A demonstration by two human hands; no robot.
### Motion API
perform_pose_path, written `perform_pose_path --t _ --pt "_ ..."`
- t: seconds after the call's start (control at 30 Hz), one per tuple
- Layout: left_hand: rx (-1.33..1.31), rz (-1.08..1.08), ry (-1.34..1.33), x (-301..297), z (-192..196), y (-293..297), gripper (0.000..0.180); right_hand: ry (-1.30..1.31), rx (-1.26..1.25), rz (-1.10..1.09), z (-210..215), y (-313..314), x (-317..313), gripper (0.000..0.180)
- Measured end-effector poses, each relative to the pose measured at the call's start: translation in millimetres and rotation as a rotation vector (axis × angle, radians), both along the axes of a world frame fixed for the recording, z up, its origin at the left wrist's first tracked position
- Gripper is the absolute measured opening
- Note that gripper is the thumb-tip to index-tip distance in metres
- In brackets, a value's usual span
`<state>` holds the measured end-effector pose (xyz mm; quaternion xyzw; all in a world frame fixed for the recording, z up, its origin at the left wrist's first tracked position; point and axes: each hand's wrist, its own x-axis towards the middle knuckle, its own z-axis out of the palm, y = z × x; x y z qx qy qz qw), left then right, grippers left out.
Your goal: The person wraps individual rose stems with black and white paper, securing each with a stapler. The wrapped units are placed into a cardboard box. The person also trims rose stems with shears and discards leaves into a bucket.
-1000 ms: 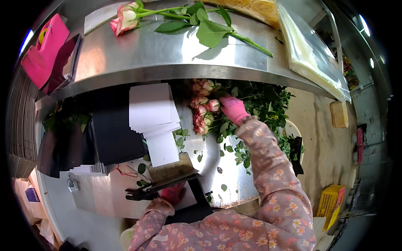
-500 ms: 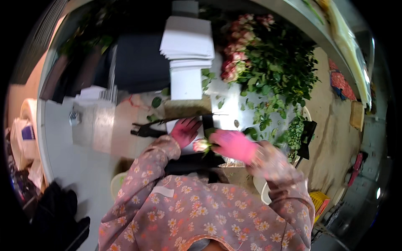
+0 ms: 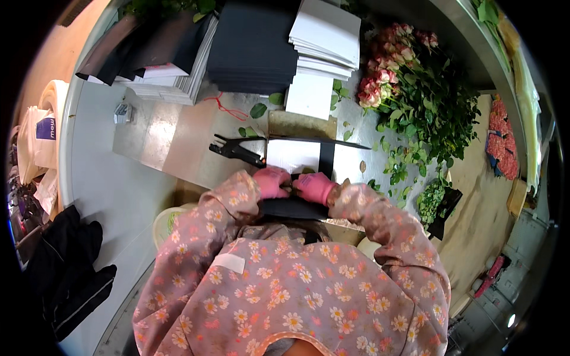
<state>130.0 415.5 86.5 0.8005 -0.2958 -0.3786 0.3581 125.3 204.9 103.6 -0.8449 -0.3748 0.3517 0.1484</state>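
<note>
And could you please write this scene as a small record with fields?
Left: pink-gloved left hand, fingers curled
Right: pink-gloved right hand, close beside the left
Held: too hidden to tell
Beyond hands: stack of black rectangular sheets, stack of white rectangular sheets
Far right: pink-and-cream rose heads, dark green foliage
Loose: thin red string on shiny metal tabletop

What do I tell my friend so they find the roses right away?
On the metal table, find the white sheets beside the black stack. Just right of those sheets lie the roses; their pink-and-cream blooms stand out from the green leaves beside them.
</note>
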Motion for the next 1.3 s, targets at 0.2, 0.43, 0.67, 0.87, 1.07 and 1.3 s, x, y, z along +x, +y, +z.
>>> perform_pose_path --t 0.2,0.43,0.67,0.87,1.07,1.3 --pt "0.11 0.03 -0.2 -15.8 1.2 -5.8 0.049 -0.699 0.502 -0.264 109.1 38.3 69.3 0.03" --pt "0.12 0.028 -0.226 -12.5 17.6 -8.6 0.039 -0.266 0.152 -0.378 147.4 -2.1 151.0 0.035" --pt "0.224 -0.027 -0.173 -8.0 30.4 -17.1 0.045 -1.015 -0.246 -1.051 87.1 -230.1 315.6 0.032" --pt "0.258 -0.021 -0.098 -4.5 33.7 -18.4 0.044 -1.085 0.091 -1.119 89.1 -269.5 306.3 0.04" --pt "0.203 -0.025 -0.126 -9.3 14.8 -15.2 0.046 -0.938 1.085 -1.493 193.9 -299.8 222.6 0.039" --pt "0.246 -0.023 -0.049 -3.3 28.0 -18.5 0.045 -1.176 0.11 -0.788 200.3 -302.1 240.4 0.027"
